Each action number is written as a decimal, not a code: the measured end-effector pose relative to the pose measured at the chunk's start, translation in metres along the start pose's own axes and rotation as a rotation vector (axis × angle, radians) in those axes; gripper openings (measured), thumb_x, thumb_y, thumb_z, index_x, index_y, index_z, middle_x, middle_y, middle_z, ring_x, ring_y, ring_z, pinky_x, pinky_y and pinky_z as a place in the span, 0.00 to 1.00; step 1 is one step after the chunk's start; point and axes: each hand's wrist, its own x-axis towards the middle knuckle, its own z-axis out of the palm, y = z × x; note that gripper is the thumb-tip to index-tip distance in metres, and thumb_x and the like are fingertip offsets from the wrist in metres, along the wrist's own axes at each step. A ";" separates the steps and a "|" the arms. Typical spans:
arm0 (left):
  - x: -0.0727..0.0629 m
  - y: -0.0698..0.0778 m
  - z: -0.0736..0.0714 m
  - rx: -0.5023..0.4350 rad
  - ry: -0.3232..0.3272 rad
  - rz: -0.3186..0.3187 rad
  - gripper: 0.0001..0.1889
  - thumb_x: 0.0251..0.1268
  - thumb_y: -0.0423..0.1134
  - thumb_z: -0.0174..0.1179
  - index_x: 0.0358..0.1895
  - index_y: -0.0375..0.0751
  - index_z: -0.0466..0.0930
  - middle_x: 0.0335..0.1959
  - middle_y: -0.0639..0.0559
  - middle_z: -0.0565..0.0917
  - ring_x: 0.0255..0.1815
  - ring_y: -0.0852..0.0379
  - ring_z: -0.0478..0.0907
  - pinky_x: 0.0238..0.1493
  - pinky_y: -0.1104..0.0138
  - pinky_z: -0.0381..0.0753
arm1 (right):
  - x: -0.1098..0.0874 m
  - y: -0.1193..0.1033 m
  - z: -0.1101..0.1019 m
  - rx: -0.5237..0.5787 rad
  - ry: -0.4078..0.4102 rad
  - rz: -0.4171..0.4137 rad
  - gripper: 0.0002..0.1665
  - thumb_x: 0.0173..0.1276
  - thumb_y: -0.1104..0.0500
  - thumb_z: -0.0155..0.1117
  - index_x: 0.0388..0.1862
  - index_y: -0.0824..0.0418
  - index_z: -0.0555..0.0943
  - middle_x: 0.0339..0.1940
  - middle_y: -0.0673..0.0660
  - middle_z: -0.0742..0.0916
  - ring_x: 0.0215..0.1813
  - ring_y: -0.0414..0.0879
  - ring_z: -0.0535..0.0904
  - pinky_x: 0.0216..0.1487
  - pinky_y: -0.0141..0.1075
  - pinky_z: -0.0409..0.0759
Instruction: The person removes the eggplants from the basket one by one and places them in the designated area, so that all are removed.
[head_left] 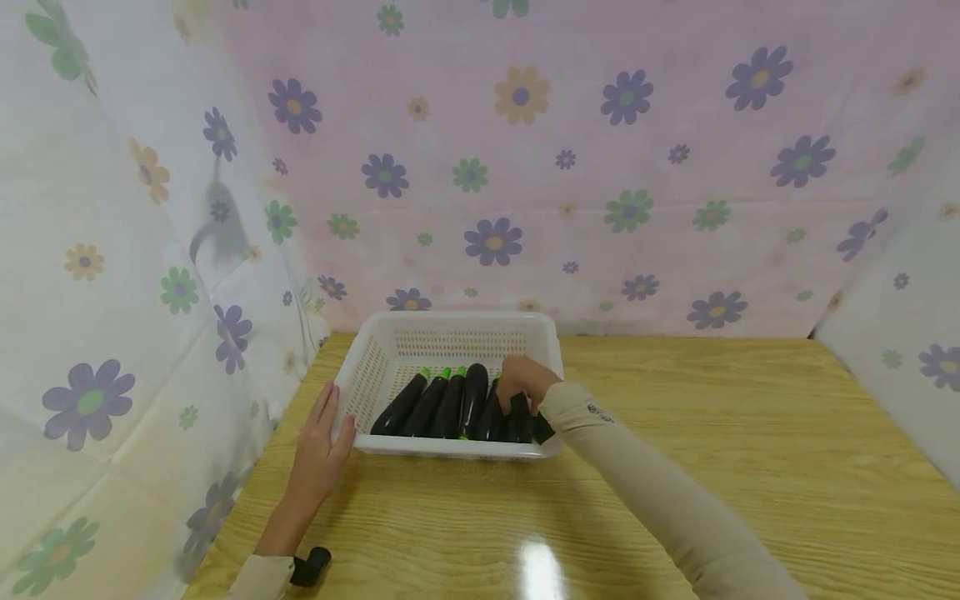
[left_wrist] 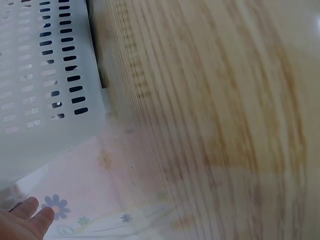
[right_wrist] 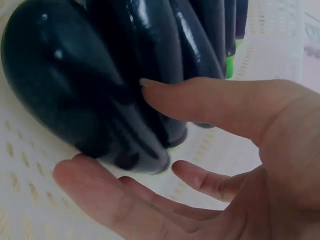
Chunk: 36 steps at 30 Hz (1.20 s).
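Note:
Several dark, glossy eggplants lie side by side in a white plastic basket, some with bright green stem ends toward the far side. My right hand reaches into the basket's right end. In the right wrist view, its thumb lies along one side of the outermost eggplant, and the index fingertip is at the other side; the remaining fingers stay spread apart, loosely bent. My left hand rests against the basket's left side, thumb near the front corner. Only a few of its fingertips show in the left wrist view.
The basket stands on a wood-grain table, near its back edge. Flower-patterned cloth hangs behind the table and along both sides. A black strap with a small device is on the left wrist.

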 end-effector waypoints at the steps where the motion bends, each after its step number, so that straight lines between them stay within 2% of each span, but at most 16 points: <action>1: 0.000 0.000 0.000 0.000 -0.001 -0.002 0.31 0.76 0.36 0.53 0.75 0.20 0.61 0.78 0.26 0.62 0.73 0.26 0.67 0.67 0.34 0.67 | 0.001 0.000 0.001 -0.009 -0.004 0.006 0.22 0.59 0.68 0.76 0.52 0.73 0.81 0.60 0.72 0.81 0.45 0.68 0.87 0.37 0.47 0.89; 4: -0.001 0.001 0.000 0.003 -0.013 -0.014 0.31 0.76 0.36 0.53 0.76 0.20 0.60 0.78 0.26 0.62 0.73 0.26 0.67 0.67 0.33 0.67 | 0.003 0.002 0.005 -0.020 -0.017 0.015 0.26 0.59 0.67 0.77 0.55 0.74 0.81 0.63 0.72 0.79 0.45 0.66 0.87 0.37 0.45 0.89; 6: -0.001 0.002 0.000 0.009 -0.022 -0.023 0.31 0.76 0.36 0.52 0.76 0.21 0.60 0.78 0.26 0.62 0.73 0.27 0.67 0.67 0.33 0.67 | 0.003 0.003 0.007 -0.014 -0.027 0.020 0.38 0.59 0.65 0.78 0.66 0.75 0.74 0.72 0.72 0.73 0.45 0.66 0.87 0.39 0.45 0.89; 10: -0.002 0.004 -0.001 0.025 -0.029 -0.032 0.32 0.77 0.37 0.52 0.76 0.21 0.60 0.79 0.27 0.61 0.73 0.27 0.67 0.68 0.33 0.67 | 0.002 0.003 0.009 -0.003 -0.020 0.015 0.54 0.58 0.64 0.79 0.78 0.75 0.60 0.79 0.71 0.63 0.43 0.65 0.87 0.39 0.46 0.88; 12: -0.002 0.005 -0.001 0.031 -0.024 -0.025 0.32 0.77 0.38 0.52 0.76 0.21 0.60 0.78 0.26 0.62 0.73 0.27 0.67 0.68 0.34 0.66 | 0.002 0.004 0.009 -0.007 -0.002 0.015 0.49 0.57 0.64 0.79 0.73 0.75 0.66 0.75 0.71 0.69 0.40 0.64 0.88 0.38 0.46 0.89; 17: -0.003 0.005 0.000 0.035 -0.014 -0.001 0.32 0.76 0.37 0.52 0.76 0.21 0.60 0.78 0.26 0.62 0.73 0.26 0.67 0.67 0.33 0.67 | 0.005 0.005 0.004 -0.007 0.058 0.002 0.24 0.56 0.64 0.77 0.50 0.73 0.82 0.52 0.69 0.83 0.32 0.64 0.87 0.32 0.47 0.88; 19: -0.003 0.005 0.000 0.034 -0.009 0.001 0.32 0.76 0.37 0.52 0.76 0.21 0.60 0.78 0.26 0.62 0.72 0.27 0.68 0.66 0.33 0.68 | 0.004 0.005 0.001 0.006 0.066 -0.009 0.27 0.56 0.64 0.76 0.53 0.75 0.79 0.50 0.70 0.82 0.31 0.66 0.88 0.31 0.49 0.88; 21: -0.003 0.005 0.000 0.029 -0.004 -0.003 0.32 0.76 0.37 0.52 0.76 0.21 0.60 0.78 0.27 0.62 0.72 0.27 0.68 0.66 0.34 0.69 | 0.003 0.004 -0.004 0.016 0.061 -0.018 0.40 0.57 0.63 0.74 0.67 0.77 0.71 0.53 0.73 0.82 0.33 0.68 0.88 0.34 0.50 0.88; 23: -0.003 0.005 0.000 0.031 -0.002 -0.007 0.32 0.76 0.37 0.52 0.76 0.22 0.60 0.78 0.27 0.62 0.71 0.27 0.69 0.66 0.34 0.69 | 0.001 0.004 -0.009 0.032 0.049 -0.023 0.54 0.57 0.63 0.72 0.78 0.75 0.57 0.57 0.76 0.80 0.36 0.70 0.88 0.37 0.53 0.88; 24: -0.003 0.005 0.000 0.032 -0.004 -0.007 0.32 0.76 0.37 0.52 0.76 0.22 0.60 0.78 0.27 0.62 0.71 0.27 0.69 0.66 0.34 0.69 | 0.000 0.004 -0.011 0.045 0.041 -0.026 0.59 0.57 0.63 0.72 0.81 0.73 0.51 0.60 0.77 0.78 0.38 0.70 0.88 0.39 0.54 0.88; 25: -0.003 0.005 0.000 0.032 -0.005 -0.009 0.32 0.76 0.37 0.52 0.77 0.22 0.60 0.79 0.27 0.62 0.71 0.27 0.69 0.66 0.34 0.69 | -0.002 0.003 -0.013 0.056 0.040 -0.030 0.59 0.57 0.63 0.72 0.82 0.73 0.50 0.60 0.77 0.78 0.39 0.71 0.88 0.40 0.54 0.88; 26: -0.003 0.005 0.000 0.032 -0.005 -0.007 0.32 0.76 0.37 0.52 0.76 0.22 0.60 0.79 0.27 0.62 0.71 0.27 0.69 0.66 0.34 0.69 | -0.004 0.003 -0.016 0.068 0.032 -0.035 0.64 0.58 0.62 0.72 0.84 0.70 0.44 0.63 0.78 0.76 0.40 0.71 0.87 0.41 0.55 0.88; 27: -0.003 0.006 -0.001 0.034 -0.008 -0.007 0.32 0.76 0.37 0.52 0.76 0.22 0.60 0.79 0.27 0.61 0.71 0.27 0.69 0.66 0.34 0.69 | -0.006 0.003 -0.018 0.075 0.029 -0.040 0.64 0.58 0.62 0.72 0.84 0.69 0.43 0.63 0.77 0.76 0.40 0.70 0.87 0.41 0.55 0.88; 32: -0.003 0.005 0.001 0.031 -0.007 -0.002 0.32 0.76 0.37 0.51 0.76 0.21 0.60 0.78 0.26 0.61 0.70 0.27 0.70 0.65 0.34 0.69 | -0.018 0.009 -0.031 0.118 0.026 -0.094 0.51 0.58 0.61 0.72 0.75 0.71 0.57 0.55 0.74 0.80 0.40 0.68 0.86 0.40 0.55 0.88; 36: -0.004 0.003 0.002 0.027 -0.003 0.004 0.31 0.76 0.36 0.51 0.76 0.20 0.59 0.78 0.26 0.61 0.69 0.27 0.71 0.63 0.33 0.71 | -0.024 0.017 -0.041 0.144 0.022 -0.175 0.26 0.59 0.61 0.70 0.51 0.72 0.72 0.46 0.71 0.83 0.38 0.67 0.87 0.36 0.53 0.88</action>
